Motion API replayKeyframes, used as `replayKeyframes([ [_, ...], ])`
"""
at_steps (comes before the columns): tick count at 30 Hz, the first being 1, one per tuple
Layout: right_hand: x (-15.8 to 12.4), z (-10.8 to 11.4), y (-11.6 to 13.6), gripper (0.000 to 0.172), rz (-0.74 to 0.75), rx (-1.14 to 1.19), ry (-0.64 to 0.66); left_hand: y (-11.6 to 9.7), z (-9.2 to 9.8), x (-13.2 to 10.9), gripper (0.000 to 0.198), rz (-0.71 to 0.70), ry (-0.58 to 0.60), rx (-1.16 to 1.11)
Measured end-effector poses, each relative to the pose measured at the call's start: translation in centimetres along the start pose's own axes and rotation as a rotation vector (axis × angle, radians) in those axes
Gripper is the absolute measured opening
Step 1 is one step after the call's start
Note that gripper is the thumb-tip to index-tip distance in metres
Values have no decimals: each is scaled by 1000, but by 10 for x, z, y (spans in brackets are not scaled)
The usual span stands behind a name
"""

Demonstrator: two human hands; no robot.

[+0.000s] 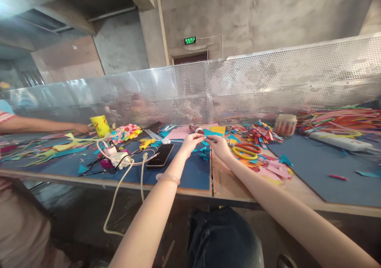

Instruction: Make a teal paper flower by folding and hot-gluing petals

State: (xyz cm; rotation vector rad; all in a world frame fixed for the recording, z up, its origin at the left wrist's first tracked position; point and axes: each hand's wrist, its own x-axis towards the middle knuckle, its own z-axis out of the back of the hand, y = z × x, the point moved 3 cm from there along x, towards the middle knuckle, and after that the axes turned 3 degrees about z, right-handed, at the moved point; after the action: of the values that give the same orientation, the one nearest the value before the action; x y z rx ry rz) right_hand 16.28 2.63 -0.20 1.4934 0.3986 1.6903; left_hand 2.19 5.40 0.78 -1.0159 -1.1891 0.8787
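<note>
My left hand (191,141) and my right hand (218,144) meet above the workbench, fingers pinched together on a small blue paper piece (205,138) held between them. Below them lie more blue paper scraps (204,152) on the blue mat (190,173). A glue stick (195,128) lies just beyond my left hand, on pink paper (178,133). A black phone (160,155) rests to the left of my left wrist. Red and yellow scissors (244,151) lie right of my right hand.
A white charger and cable (119,159) sit at the left with a yellow cup (100,125). Another person's arm (38,124) reaches in at far left. Colourful paper flowers (260,132), a jar (285,124), paper strips (342,119) and a perforated metal screen (268,81) stand behind.
</note>
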Motion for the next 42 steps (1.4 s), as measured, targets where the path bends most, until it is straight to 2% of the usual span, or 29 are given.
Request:
replayKeyframes([
  [8, -3, -3, -10, 30, -190, 340, -16, 1, -5, -1, 23, -3, 77, -66],
  [14, -4, -6, -17, 36, -306, 546, -38, -3, -8, -4, 19, -4, 93, -100],
  [20, -5, -4, -19, 35, -399, 661, -27, -4, -9, -5, 18, -30, 90, -44],
  [28, -6, -4, -17, 30, -446, 685, -5, -3, -9, -4, 16, -31, 71, -17],
  [42, -2, 4, -13, 26, -371, 528, -36, -2, -11, -7, 14, 6, 87, 34],
])
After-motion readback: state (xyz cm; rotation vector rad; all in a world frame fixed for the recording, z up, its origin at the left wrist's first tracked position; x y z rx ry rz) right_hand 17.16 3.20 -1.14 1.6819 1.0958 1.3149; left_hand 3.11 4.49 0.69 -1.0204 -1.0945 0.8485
